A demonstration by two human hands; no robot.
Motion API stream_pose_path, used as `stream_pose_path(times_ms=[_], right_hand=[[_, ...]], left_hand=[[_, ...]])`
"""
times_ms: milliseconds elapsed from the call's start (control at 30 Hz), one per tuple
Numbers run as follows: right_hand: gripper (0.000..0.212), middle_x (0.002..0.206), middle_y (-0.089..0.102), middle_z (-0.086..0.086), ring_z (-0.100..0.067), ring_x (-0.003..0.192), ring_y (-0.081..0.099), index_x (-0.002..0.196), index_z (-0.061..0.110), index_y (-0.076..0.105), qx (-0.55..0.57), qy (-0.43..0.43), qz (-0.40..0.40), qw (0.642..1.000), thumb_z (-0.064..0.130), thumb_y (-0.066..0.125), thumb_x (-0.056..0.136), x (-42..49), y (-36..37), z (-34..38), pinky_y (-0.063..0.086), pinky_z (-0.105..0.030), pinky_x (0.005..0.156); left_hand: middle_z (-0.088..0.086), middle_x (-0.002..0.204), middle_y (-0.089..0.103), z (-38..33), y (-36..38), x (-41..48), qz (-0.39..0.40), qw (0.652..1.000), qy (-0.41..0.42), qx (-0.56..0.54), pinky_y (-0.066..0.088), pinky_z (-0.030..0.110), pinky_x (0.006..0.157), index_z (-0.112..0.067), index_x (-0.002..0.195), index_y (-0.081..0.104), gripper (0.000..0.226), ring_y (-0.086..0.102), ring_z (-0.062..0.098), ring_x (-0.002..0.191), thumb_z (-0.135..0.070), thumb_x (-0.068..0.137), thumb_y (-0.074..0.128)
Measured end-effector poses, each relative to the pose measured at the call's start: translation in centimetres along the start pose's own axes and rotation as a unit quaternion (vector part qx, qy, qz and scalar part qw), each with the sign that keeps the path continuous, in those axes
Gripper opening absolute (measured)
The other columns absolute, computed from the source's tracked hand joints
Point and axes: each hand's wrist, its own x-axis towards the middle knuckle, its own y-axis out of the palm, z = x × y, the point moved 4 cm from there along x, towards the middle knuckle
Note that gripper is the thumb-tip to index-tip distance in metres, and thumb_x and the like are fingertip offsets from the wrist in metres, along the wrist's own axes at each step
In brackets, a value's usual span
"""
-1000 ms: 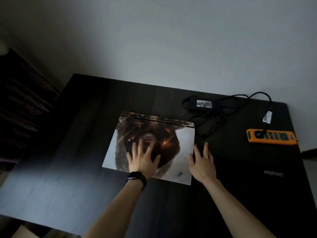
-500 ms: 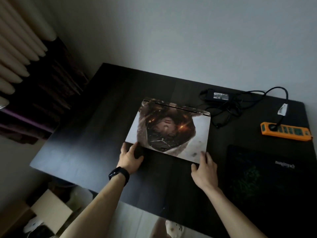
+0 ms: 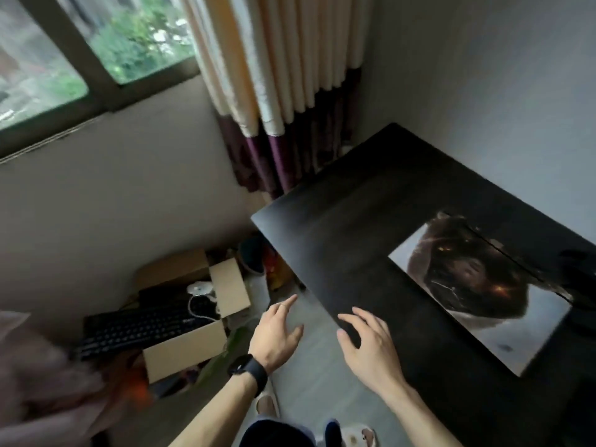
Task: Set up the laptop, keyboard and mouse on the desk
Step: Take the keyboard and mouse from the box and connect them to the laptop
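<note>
The closed laptop [image 3: 483, 295], its lid bearing a printed portrait, lies on the bench [image 3: 354, 227] to the right of both hands. The right hand [image 3: 371, 346] is spread open over the bench edge and the left hand [image 3: 275, 337] is open over the floor, both empty. Farther left, a black keyboard [image 3: 138, 327] and a white mouse [image 3: 199, 289] sit in a cardboard box [image 3: 183, 353].

A box flap [image 3: 183, 353] hides part of the keyboard [image 3: 142, 327]; I lose the desk [image 3: 354, 237] at the frame's right; pink blur [image 3: 38, 382], perhaps cloth.
</note>
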Motion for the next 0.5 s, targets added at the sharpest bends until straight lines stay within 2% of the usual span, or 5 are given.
stream_pose_path(times_ms=[133, 500], right_hand=[[0.037, 0.144, 0.046, 0.012, -0.009, 0.136, 0.033, 0.133, 0.034, 0.059, -0.001, -0.044, 0.084, 0.995, 0.041, 0.054, 0.098, 2.1, 5.2, 6.5, 0.027, -0.025, 0.114], [0.036, 0.138, 0.049, 0.015, -0.008, 0.129, 0.039, 0.135, 0.034, 0.053, -0.023, -0.032, 0.189, 0.981, 0.040, 0.051, 0.099, 7.3, 20.2, 20.7, 0.031, -0.023, 0.104]], left_hand=[[0.002, 0.147, 0.044, 8.9, -4.9, -1.8, -0.027, 0.996, -0.073, -0.040, 0.034, 0.031, 0.112, -0.026, 0.150, 0.033, 0.066, 0.041, 0.019, 0.134, -0.035, 0.090, 0.059], [0.005, 0.151, 0.037, 28.9, -15.4, -0.4, -0.016, 0.983, -0.184, -0.019, 0.035, 0.033, 0.111, -0.026, 0.151, 0.031, 0.064, 0.038, 0.025, 0.137, -0.035, 0.092, 0.055]])
